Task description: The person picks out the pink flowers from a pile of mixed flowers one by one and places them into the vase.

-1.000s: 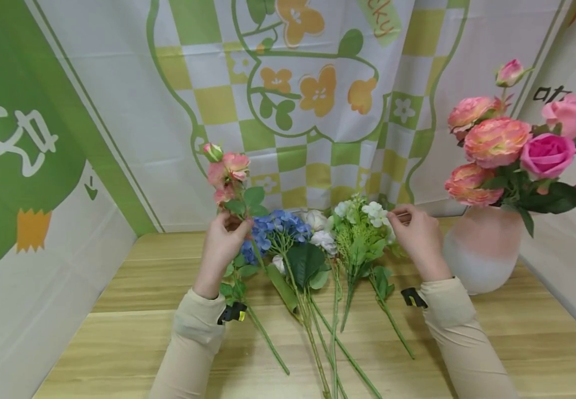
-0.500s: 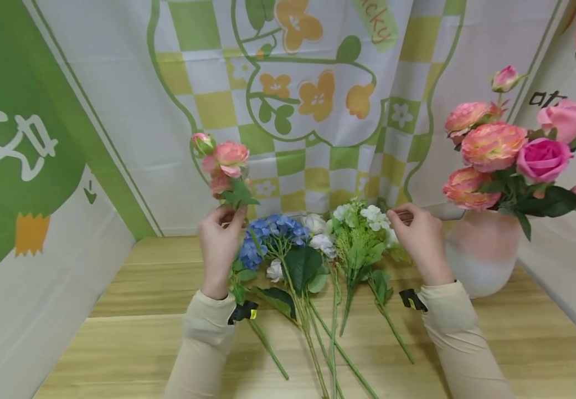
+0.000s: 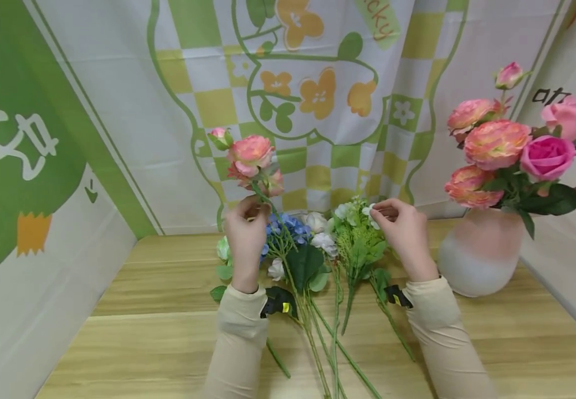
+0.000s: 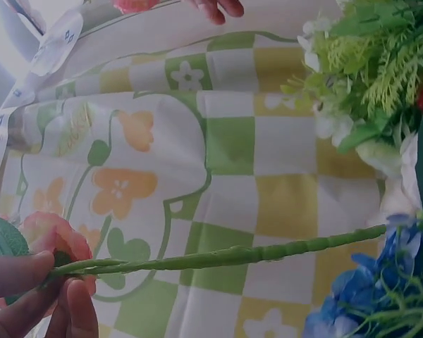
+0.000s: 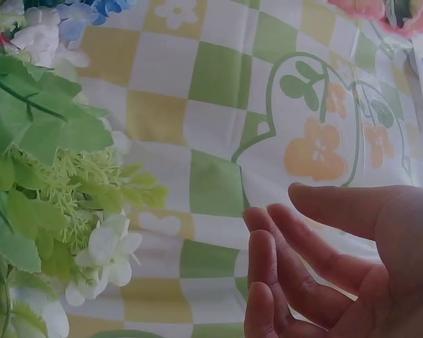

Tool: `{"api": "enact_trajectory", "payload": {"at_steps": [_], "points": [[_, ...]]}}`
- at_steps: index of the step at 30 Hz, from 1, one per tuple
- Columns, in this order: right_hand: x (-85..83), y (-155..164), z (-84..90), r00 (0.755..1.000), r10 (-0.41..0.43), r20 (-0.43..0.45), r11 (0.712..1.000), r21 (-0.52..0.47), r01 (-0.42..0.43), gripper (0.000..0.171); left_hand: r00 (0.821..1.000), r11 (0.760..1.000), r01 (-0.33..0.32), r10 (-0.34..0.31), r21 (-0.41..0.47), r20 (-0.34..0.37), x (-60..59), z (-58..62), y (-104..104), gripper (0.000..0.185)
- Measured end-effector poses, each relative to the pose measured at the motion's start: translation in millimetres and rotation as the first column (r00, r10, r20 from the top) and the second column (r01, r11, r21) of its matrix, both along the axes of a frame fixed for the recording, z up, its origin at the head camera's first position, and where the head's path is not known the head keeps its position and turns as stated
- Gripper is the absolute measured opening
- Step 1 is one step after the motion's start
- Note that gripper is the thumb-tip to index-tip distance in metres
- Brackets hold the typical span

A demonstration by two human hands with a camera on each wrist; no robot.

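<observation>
- Nearest me on the wooden table (image 3: 158, 332) lie loose stems: the blue hydrangea (image 3: 283, 228), some white blooms, and the green-and-white sprig (image 3: 360, 238). None of these has gone anywhere yet.
- My left hand (image 3: 246, 238) pinches the stem of the pink rose spray (image 3: 250, 158) between thumb and fingers, lifted clear of the table, blooms up. The left wrist view shows my fingertips (image 4: 28, 296) closed round the thin green stem.
- My right hand (image 3: 404, 235) hovers by the top of the green-and-white sprig, fingers loosely bent and holding nothing; the right wrist view shows the palm open, the leaves just beside it.
- Farther right stands the vase (image 3: 479, 255), already carrying several pink and peach roses.
- By my reckoning the arranging is partly done: some flowers are placed, one spray is in hand, and several stems are left on the table.
</observation>
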State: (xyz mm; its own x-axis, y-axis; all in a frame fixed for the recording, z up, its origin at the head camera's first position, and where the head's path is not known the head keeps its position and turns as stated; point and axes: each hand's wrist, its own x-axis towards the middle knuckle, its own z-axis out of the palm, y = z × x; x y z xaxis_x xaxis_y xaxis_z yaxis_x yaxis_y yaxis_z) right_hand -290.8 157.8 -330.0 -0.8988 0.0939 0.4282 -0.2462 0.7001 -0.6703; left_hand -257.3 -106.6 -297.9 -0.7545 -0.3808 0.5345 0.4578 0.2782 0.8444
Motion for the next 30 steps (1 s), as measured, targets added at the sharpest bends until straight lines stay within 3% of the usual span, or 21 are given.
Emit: {"api": "enact_trajectory", "payload": {"at_steps": [4,7,9,14,21,25,28,30], "points": [[3.5,0.5,1.6,1.000,-0.007,-0.008,1.000,-0.011,0.007,0.024,1.000,1.000,-0.005,0.005,-0.001,-0.019,-18.3,-16.6,5.8,0.012],[7.0,2.8,3.9,0.999,-0.020,-0.029,1.000,-0.003,0.020,0.025,0.998,1.000,-0.018,0.017,-0.024,-0.053,-21.6,-21.2,11.6,0.011],[9.6,3.9,5.8,0.999,-0.025,-0.046,1.000,0.003,0.025,0.027,0.998,0.999,-0.018,0.016,-0.033,-0.069,-22.3,-22.8,15.1,0.011],[17.8,2.6,11.9,0.997,-0.014,-0.078,1.000,0.009,0.015,0.030,0.996,0.998,0.058,-0.057,0.015,-0.073,-23.8,-26.2,24.3,0.016],[29.5,-6.5,20.5,0.990,0.011,-0.140,1.000,0.002,-0.011,0.027,0.997,0.997,0.070,-0.070,0.021,0.011,-23.9,-28.4,38.8,0.031],[33.0,-14.1,21.7,0.977,0.051,-0.207,0.999,0.019,-0.049,0.018,0.995,0.995,0.102,-0.102,0.010,0.010,-22.5,-28.8,46.9,0.005],[33.8,-19.9,20.8,0.964,0.094,-0.247,0.995,0.036,-0.088,0.014,0.985,0.984,0.175,-0.175,0.023,-0.016,-20.1,-29.5,52.6,0.032],[34.1,-22.9,19.4,0.959,0.117,-0.258,0.993,0.040,-0.110,0.013,0.978,0.978,0.207,-0.207,0.019,-0.019,-16.9,-30.4,56.1,0.033]]}}
